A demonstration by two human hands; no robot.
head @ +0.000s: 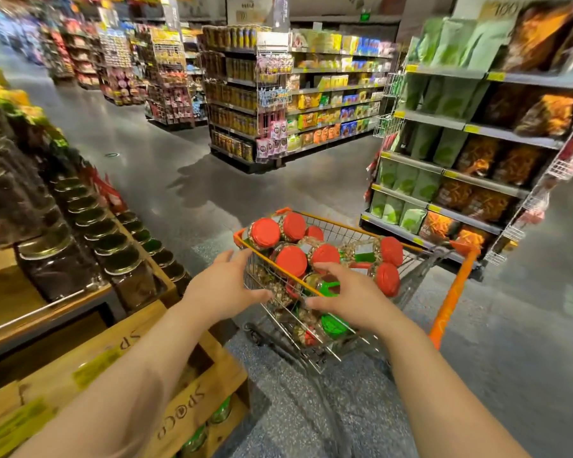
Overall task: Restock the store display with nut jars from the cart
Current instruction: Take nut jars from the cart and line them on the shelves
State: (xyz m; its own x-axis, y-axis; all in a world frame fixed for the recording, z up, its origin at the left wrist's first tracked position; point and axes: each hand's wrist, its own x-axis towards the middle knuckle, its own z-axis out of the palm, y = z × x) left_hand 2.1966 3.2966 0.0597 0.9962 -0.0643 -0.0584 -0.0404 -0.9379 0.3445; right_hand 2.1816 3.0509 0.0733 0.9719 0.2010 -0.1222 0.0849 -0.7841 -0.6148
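Clear plastic nut jars with red screw lids [291, 260] lie heaped in the orange-rimmed wire shopping cart [315, 320] at lower centre of the frame, most tipped on their sides with lids facing toward the camera and their long axes running away from it, a few angled left or right; green labels show on some, too blurred to read. The right hand [348, 297] reaches over the cart's near rim, its fingers spread apart and curving over a jar with a green label without clearly clasping it. The left hand [227, 282] hovers at the cart's left corner, fingers spread and relaxed, holding nothing. At lower left, a wooden display crate [166, 385] bears the letters "SPOCO" upside down, above it rows of dark jars with green-gold lids [113, 239]. Grey store shelves of green and orange snack bags [450, 173] fill the right.
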